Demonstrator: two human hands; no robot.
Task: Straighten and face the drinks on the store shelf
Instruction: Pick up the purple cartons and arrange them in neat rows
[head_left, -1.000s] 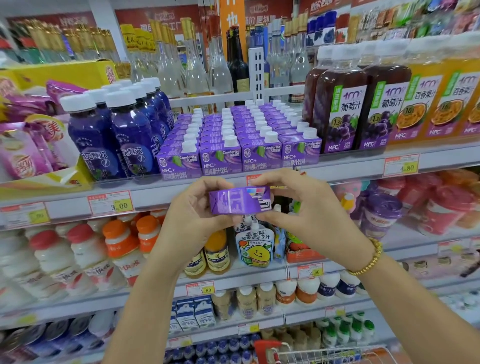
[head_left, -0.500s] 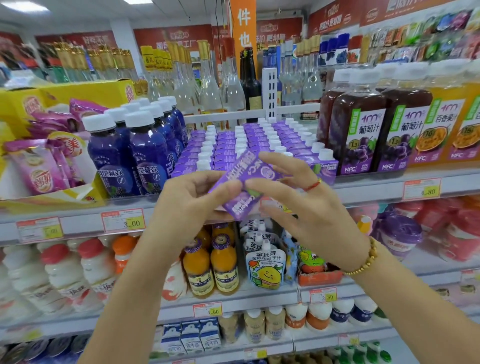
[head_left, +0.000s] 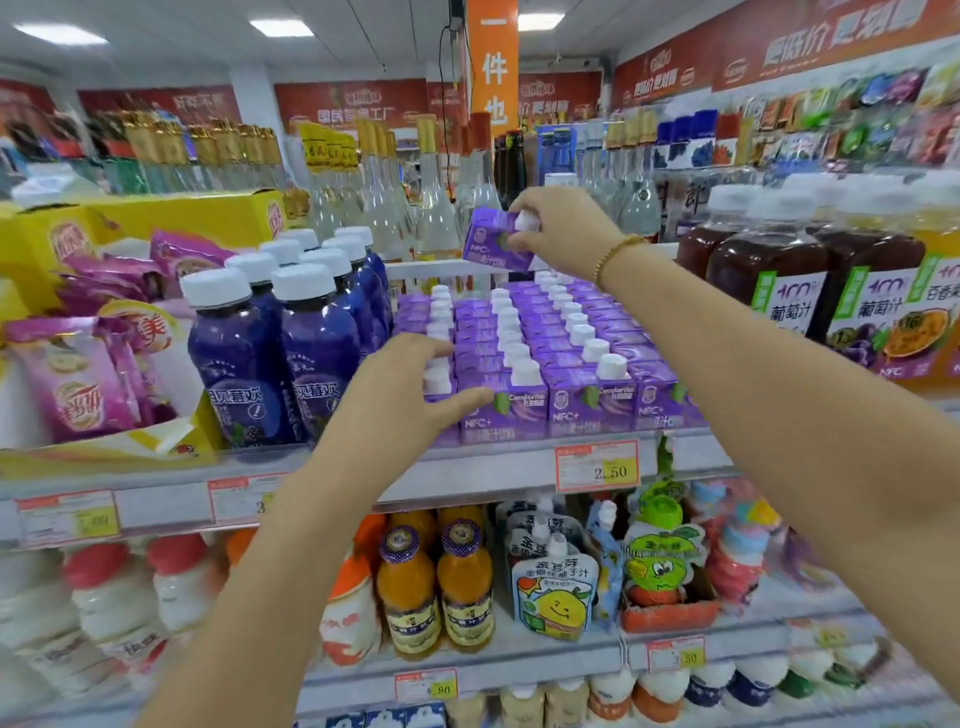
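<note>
Rows of small purple juice cartons (head_left: 587, 400) with white caps fill the middle of the top shelf (head_left: 467, 467). My right hand (head_left: 561, 228) holds one purple carton (head_left: 488, 244) by its cap end, raised above the back of the rows and tilted. My left hand (head_left: 410, 389) rests over the front carton of the leftmost row, fingers wrapped on its top and thumb across the neighbouring carton's face. That front-left carton is mostly hidden by the hand.
Dark blue bottles (head_left: 244, 364) stand left of the cartons, beside a yellow box of pink snack bags (head_left: 78, 374). Large grape juice bottles (head_left: 774, 291) stand to the right. Clear glass bottles (head_left: 431, 208) line up behind. Lower shelves hold orange bottles (head_left: 436, 587) and pouches (head_left: 556, 592).
Both hands held the loose carton low in front of the shelf. Now the right hand alone has lifted it up over the back rows, and the left hand has dropped onto the front-left carton.
</note>
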